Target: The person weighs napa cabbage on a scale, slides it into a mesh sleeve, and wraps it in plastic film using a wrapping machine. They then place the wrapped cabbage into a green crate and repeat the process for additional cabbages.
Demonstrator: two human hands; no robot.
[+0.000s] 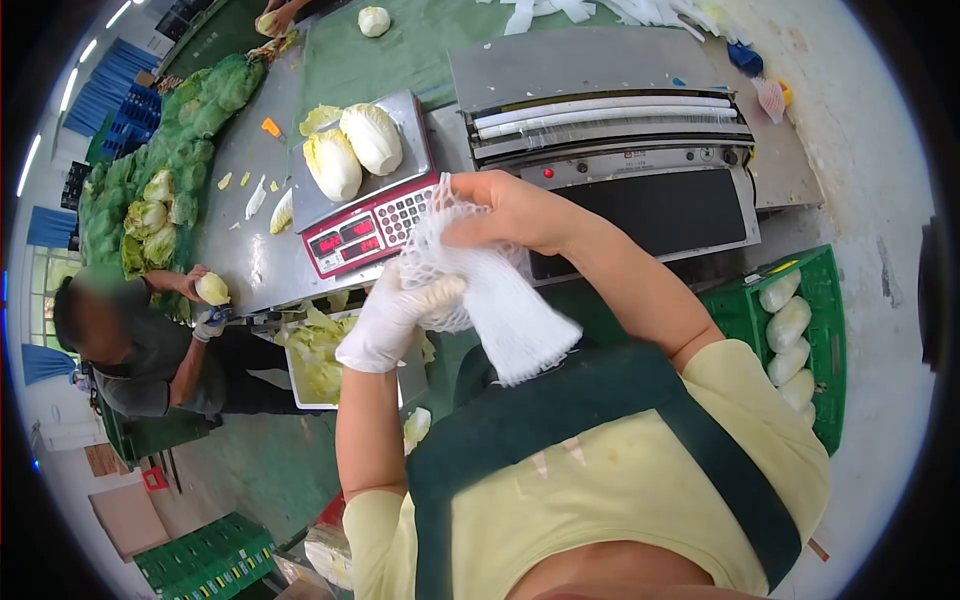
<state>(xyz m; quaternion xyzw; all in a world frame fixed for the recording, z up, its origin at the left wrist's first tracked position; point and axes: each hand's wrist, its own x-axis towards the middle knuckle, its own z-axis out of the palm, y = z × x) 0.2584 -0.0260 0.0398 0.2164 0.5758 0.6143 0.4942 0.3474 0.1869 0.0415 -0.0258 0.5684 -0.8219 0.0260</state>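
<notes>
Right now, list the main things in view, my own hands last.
Foam net: one, white, in both hands
Scale: one, red and silver, on table
Cabbages: two, pale yellow, on scale
Lone cabbage: one, pale, on green mat
Wrapping machine: one, silver-black, right of scale
Foam strips: several, white, top edge
Net sacks: several, green, left
Crate: one, green, right, holding wrapped cabbages
Bin with leaves: one, white, below table edge
Stacked crates: several, green, bottom left
Co-worker: one, grey shirt, left
Another person's hand: at least one, ungloved, top left
Left hand: one, white-gloved, gripping net
Right hand: one, bare, gripping net
</notes>
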